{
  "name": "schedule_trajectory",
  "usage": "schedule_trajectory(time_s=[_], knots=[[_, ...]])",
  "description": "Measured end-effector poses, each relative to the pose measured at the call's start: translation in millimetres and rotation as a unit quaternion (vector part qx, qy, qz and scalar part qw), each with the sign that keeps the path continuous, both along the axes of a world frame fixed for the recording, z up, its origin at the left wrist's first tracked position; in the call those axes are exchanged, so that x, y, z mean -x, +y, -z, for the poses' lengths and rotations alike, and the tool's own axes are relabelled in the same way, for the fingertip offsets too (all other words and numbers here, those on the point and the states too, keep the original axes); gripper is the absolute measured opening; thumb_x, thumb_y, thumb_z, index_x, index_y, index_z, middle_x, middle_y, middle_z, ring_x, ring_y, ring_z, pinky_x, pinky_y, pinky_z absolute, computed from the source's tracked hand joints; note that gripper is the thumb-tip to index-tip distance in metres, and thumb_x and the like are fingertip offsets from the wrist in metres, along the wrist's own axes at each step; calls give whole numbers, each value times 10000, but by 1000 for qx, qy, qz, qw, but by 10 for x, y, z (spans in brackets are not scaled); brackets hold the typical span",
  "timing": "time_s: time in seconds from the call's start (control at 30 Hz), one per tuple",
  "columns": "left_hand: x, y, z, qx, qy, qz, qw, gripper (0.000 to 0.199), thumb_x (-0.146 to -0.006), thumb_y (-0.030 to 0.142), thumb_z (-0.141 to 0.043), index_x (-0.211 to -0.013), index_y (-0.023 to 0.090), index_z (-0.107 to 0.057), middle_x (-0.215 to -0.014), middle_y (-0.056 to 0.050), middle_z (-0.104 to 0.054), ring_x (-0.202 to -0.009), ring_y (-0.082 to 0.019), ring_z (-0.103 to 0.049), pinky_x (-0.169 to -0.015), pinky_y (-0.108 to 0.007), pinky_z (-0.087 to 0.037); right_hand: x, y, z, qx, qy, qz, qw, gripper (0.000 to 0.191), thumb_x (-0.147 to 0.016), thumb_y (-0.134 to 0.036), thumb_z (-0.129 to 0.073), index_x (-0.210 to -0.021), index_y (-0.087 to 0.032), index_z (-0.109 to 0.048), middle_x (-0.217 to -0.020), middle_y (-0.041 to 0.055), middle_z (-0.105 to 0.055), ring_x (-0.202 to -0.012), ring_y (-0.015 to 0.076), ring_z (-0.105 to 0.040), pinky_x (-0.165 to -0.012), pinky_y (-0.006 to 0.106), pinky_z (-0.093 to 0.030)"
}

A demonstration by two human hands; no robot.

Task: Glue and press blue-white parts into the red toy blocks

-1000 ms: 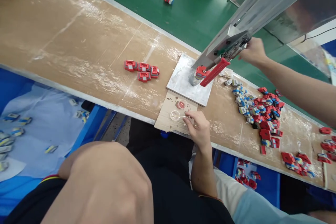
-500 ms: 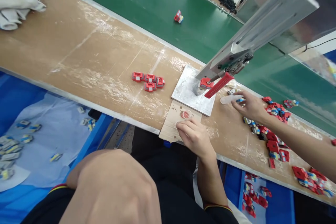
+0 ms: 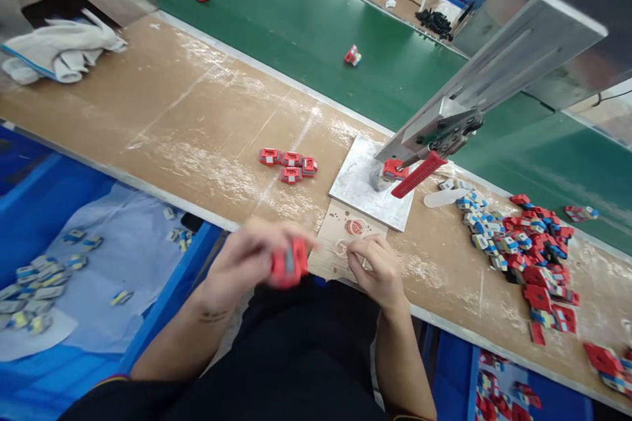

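A red and grey toy piece (image 3: 290, 263), blurred by motion, is gripped in my left hand (image 3: 241, 260) left of the cardboard. My right hand (image 3: 376, 270) is closed in a pinch over the cardboard's (image 3: 328, 237) right side. Whatever its fingertips hold is too small to tell. Beside those fingertips is a pale ring-shaped mark, and a small red round spot (image 3: 354, 227) lies just above. A metal clamp with a red handle (image 3: 419, 174) stands on a metal plate (image 3: 350, 174), with a red piece (image 3: 394, 169) beneath its tip.
Several red pieces (image 3: 291, 175) sit left of the plate. A pile of red and blue-white pieces (image 3: 538, 243) and a translucent strip (image 3: 444, 198) lie right. Behind is a green belt (image 3: 276, 20); white gloves (image 3: 74, 52) lie far left. Blue bins (image 3: 168, 289) flank me; a person's hands show behind.
My left hand, earlier large and close to the camera, is now lower over the table edge with the red piece. The other person's arm at the right has gone. The view has shifted slightly.
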State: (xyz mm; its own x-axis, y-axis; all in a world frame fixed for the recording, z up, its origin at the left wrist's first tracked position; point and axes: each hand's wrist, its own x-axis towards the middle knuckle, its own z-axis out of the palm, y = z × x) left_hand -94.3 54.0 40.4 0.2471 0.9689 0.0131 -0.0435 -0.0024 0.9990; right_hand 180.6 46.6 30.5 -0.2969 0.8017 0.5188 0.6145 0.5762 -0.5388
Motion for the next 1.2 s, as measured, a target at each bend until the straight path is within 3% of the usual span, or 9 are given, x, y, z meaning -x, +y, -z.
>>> schedule_trajectory(time_s=[0.07, 0.17, 0.23, 0.33, 0.57, 0.7, 0.83, 0.93, 1.2], knots=[[-166, 226, 117, 63, -61, -27, 996, 460, -1003, 674, -568, -1136, 265, -733, -1035, -104, -800, -707, -203, -733, -577, -333, -614, -15, -10, 21, 10, -2, -9, 1000, 298, -945, -55, -656, -1087, -310, -714, -865, 6, -811, -729, 226, -721, -680, 399, -615], [-294, 292, 340, 129, -96, -31, 987, 477, -884, 547, -810, -1212, 211, -723, -1056, -94, -782, -819, -195, -733, -701, -303, -621, -46, -17, 53, 18, 5, -15, 1000, 256, -953, -51, -649, -1044, -280, -719, -874, 10, -804, -731, 191, -702, -713, 364, -585], [-321, 244, 453, 113, -61, -24, 991, 543, -791, 465, -909, -1231, 203, -728, -1159, -98, -770, -952, -221, -751, -831, -319, -636, -62, -14, 66, 11, 2, -1, 1000, 238, -955, -54, -651, -1030, -271, -715, -854, 12, -796, -724, 184, -689, -706, 353, -568], [-346, 178, 531, 82, -21, -15, 996, 547, -851, 445, -861, -1318, 214, -694, -1160, -89, -763, -997, -226, -758, -912, -349, -638, -65, -11, 75, 10, -7, -1, 1000, 221, -969, -69, -640, -1022, -270, -715, -856, 12, -802, -737, 184, -704, -715, 354, -576], [-409, 164, 544, 16, -6, -17, 1000, 482, -883, 558, -831, -1170, 190, -712, -1081, -100, -799, -958, -242, -789, -877, -363, -662, -73, 4, 61, 22, 2, -11, 1000, 201, -968, -80, -653, -994, -267, -723, -854, 10, -807, -720, 182, -701, -682, 350, -562], [-436, 106, 570, -23, -17, -26, 999, 472, -865, 465, -883, -1207, 204, -688, -1038, -81, -827, -921, -232, -820, -826, -321, -673, -135, -8, -4, 30, 27, -33, 999, 243, -932, -43, -670, -1016, -264, -729, -829, 5, -796, -695, 177, -713, -647, 339, -565], [-507, 28, 593, -94, -48, -41, 994, 560, -866, 279, -897, -1337, 249, -594, -1189, -95, -833, -989, -218, -840, -811, -278, -680, -180, -95, -132, -41, 163, 53, 984, 211, -892, -53, -737, -982, -243, -716, -761, -12, -746, -634, 174, -690, -594, 343, -527], [-568, 15, 555, -160, -10, -34, 987, 352, -885, 190, -865, -1196, 223, -703, -1239, -119, -824, -1092, -239, -827, -895, -305, -686, -98, -158, -225, -96, 254, 102, 957, 132, -916, -123, -764, -957, -232, -702, -719, -21, -706, -595, 166, -653, -558, 340, -489], [-629, 45, 400, -236, 32, 4, 971, 439, -819, 231, -937, -1223, 212, -767, -1133, -111, -852, -1019, -224, -840, -939, -308, -685, 207, -148, -206, -84, 235, 92, 964, 112, -956, -160, -734, -945, -247, -665, -720, -33, -718, -596, 163, -675, -573, 344, -494]])
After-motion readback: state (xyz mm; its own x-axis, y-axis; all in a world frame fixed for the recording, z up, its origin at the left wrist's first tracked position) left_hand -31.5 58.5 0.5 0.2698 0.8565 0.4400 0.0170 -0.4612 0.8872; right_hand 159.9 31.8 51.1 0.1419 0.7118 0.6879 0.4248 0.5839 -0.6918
